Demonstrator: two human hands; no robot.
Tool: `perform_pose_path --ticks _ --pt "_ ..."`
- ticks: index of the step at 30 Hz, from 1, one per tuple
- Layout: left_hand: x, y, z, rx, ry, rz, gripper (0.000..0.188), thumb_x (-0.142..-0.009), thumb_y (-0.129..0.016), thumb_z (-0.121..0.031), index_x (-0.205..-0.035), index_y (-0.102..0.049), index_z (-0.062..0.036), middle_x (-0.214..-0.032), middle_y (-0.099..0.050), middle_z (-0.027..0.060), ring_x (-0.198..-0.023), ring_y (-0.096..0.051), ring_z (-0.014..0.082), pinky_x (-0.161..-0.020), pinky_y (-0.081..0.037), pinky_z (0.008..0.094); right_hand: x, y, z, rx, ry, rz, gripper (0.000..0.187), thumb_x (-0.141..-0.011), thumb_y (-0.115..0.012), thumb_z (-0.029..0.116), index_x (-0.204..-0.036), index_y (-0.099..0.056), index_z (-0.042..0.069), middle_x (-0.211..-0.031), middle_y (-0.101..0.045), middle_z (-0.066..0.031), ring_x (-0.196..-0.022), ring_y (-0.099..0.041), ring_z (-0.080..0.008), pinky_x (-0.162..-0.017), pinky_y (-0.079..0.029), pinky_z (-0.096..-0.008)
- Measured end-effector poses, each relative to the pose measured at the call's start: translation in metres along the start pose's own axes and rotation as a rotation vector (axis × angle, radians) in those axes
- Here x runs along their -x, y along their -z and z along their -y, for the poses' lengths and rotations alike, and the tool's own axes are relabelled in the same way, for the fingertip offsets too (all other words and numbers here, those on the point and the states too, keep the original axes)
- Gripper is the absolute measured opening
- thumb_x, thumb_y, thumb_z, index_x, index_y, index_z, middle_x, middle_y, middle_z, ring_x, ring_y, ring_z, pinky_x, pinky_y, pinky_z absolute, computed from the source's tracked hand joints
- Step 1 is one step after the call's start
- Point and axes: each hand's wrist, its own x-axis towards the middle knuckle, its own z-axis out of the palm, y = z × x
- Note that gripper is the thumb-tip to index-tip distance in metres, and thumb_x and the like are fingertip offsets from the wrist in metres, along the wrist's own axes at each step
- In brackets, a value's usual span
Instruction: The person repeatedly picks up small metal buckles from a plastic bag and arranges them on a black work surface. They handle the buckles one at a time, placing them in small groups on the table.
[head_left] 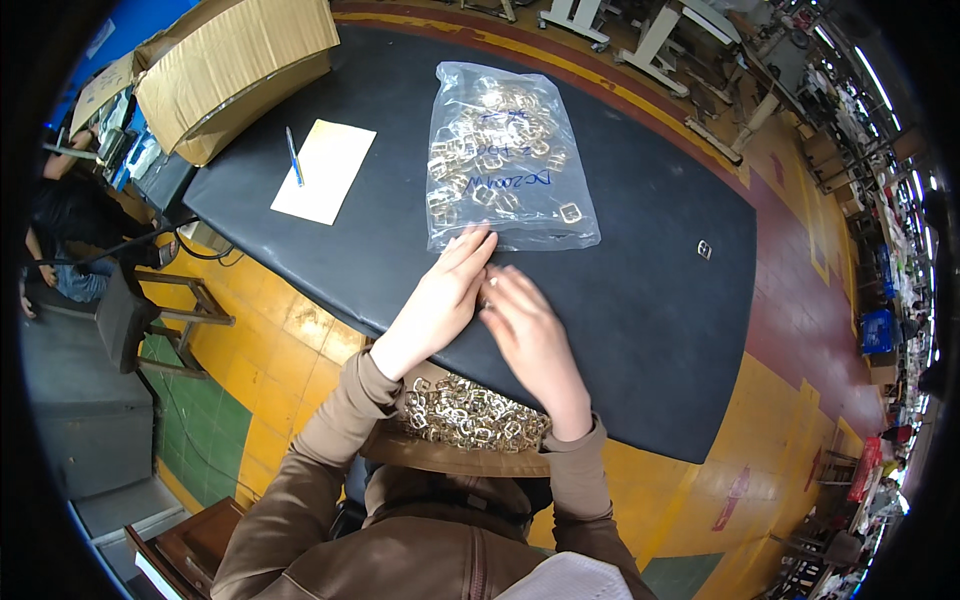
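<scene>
At the lower centre of the frame a heap of gold metal buckles (470, 415) lies in the person's lap at the dark desk (640, 330) edge. Above it, the left hand (440, 300) lies flat, fingers (470, 250) straight and together, tips touching a clear plastic bag of buckles (505, 160). The right hand (530, 330) rests beside it, fingers loosely curled; whether they pinch anything I cannot tell. Further right lies a single buckle (704, 249); upper left, a paper sheet (325, 170) with a blue pen (294, 156), and a cardboard box (235, 70).

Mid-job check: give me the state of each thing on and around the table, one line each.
Clear plastic bag: flat on the table, holding metal buckles; whether it is sealed cannot be told.
Left hand: flat, fingertips on the bag's near edge.
Right hand: palm down on the table.
Buckle pile: loose, heaped at the near edge.
Single buckle: alone, apart.
Pen: lying half on the paper sheet.
Cardboard box: flaps open.
</scene>
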Motion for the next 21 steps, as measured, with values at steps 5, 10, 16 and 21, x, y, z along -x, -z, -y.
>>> perform_pose_path --ticks 5,10,16,21 --pt "-0.036 -0.013 0.009 -0.325 -0.094 0.024 0.056 -0.107 -0.057 -0.016 -0.158 -0.042 0.0014 -0.166 -0.033 0.0326 -0.157 -0.029 0.0481 -0.129 -0.024 0.0558 0.043 -0.005 0.024 -0.089 0.09 0.092 0.03 -0.096 -0.069 0.005 -0.125 -0.07 -0.003 -0.14 -0.065 -0.0171 -0.136 -0.058 -0.0356 -0.113 -0.049 -0.0441" --pt "-0.084 -0.039 0.025 -0.6 0.031 -0.234 0.071 -0.106 -0.059 -0.043 -0.166 -0.034 -0.0151 -0.168 -0.03 0.0297 -0.157 -0.023 0.052 -0.122 -0.018 0.0722 0.098 0.022 0.029 -0.183 0.071 0.279 0.029 -0.096 -0.071 0.007 -0.124 -0.075 0.005 -0.148 -0.063 -0.0114 -0.14 -0.056 -0.034 -0.113 -0.049 -0.0437" --pt "-0.07 -0.046 0.028 -0.618 0.014 -0.113 0.061 -0.105 -0.056 -0.053 -0.157 -0.052 -0.0211 -0.168 -0.035 0.022 -0.158 -0.025 0.0464 -0.117 -0.024 0.0749 0.123 0.058 0.018 -0.236 -0.099 0.071 0.033 -0.091 -0.074 -0.001 -0.124 -0.076 0.004 -0.145 -0.065 -0.0139 -0.134 -0.06 -0.0381 -0.11 -0.051 -0.0454" --pt "-0.024 -0.029 0.011 -0.584 -0.259 0.09 0.063 -0.106 -0.057 -0.05 -0.162 -0.046 -0.0242 -0.172 -0.032 0.0167 -0.159 -0.027 0.0432 -0.12 -0.024 0.0711 0.108 0.065 0.014 -0.208 -0.091 -0.009 0.031 -0.091 -0.074 -0.002 -0.121 -0.077 0.004 -0.142 -0.066 -0.0142 -0.13 -0.062 -0.0385 -0.108 -0.051 -0.0455"
